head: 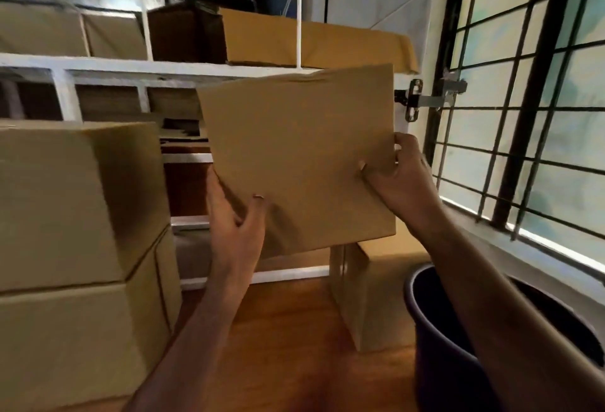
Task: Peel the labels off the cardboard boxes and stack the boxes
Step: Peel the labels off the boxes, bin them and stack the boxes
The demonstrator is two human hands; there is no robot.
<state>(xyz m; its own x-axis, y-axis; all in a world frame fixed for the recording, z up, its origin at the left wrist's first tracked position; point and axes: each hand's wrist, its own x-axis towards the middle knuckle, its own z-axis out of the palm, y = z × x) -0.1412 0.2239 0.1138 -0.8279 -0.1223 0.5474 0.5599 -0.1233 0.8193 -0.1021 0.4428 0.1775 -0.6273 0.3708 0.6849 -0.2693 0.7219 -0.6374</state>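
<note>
I hold a plain brown cardboard box (298, 153) up in front of me with both hands; the face turned to me shows no label. My left hand (234, 228) grips its lower left corner, thumb on the front face and fingers behind. My right hand (397, 179) grips its right edge, thumb on the front, fingers curled round the side. At the left stands a stack of two cardboard boxes (82, 248). Another box (370, 293) sits on the floor below the held one.
A white metal rack (108, 66) behind carries more cardboard boxes (311, 40). A dark round bin (451, 329) stands at the lower right under my right forearm. A barred window (523, 116) fills the right side. The floor (288, 329) is brown wood.
</note>
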